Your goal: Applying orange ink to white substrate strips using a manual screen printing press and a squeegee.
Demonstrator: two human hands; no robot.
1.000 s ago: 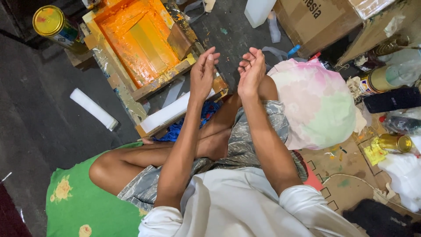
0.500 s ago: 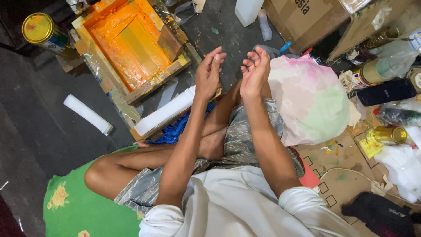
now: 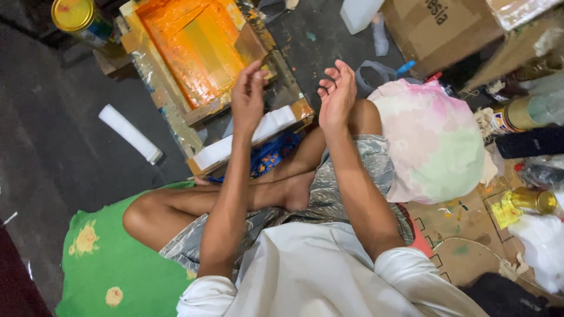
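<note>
I sit cross-legged on the floor with both forearms raised over my knees. My left hand (image 3: 247, 97) hangs in front of a wooden printing frame (image 3: 194, 56) coated in orange ink; its fingers are loosely bent, edge-on, and hold nothing. My right hand (image 3: 337, 94) is palm up with the fingers curled and apart, also empty, just left of a pink-and-green stained bundle (image 3: 437, 141). The hands are a short gap apart and touch nothing. A long white block (image 3: 247, 138) lies along the frame's near edge, below my left hand.
A white roll (image 3: 130, 134) lies on the dark floor at left. A yellow-lidded can (image 3: 75, 16) stands at top left, a cardboard box (image 3: 440, 29) at top right. Gold tins (image 3: 531, 201), bottles and bags crowd the right side. I sit on a green flowered mat (image 3: 111, 258).
My hands were close together, nearly touching at the fingertips; now they have drawn apart, and the right palm has turned upward.
</note>
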